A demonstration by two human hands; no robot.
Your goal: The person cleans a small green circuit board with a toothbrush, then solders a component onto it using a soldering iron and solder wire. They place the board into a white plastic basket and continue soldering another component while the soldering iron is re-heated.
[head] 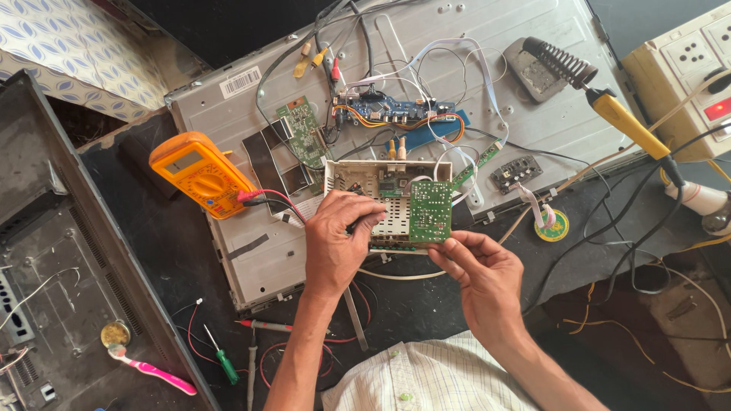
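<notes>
My right hand (476,266) pinches the lower edge of a small green circuit board (430,211) and holds it upright over a white perforated metal chassis (358,179). My left hand (339,236) rests on the chassis and grips a thin dark probe (364,222) between its fingers, pointing toward the green board. A red lead (278,196) runs from the probe side back to the orange multimeter (199,173) at the left. Everything lies on the grey back panel of a flat screen (533,114).
A yellow-handled soldering iron (624,122) sits in its coil stand at the upper right beside a beige power strip (685,68). A blue board (396,106) with loose wires lies on the panel. A green screwdriver (221,358) and pink toothbrush (152,371) lie lower left.
</notes>
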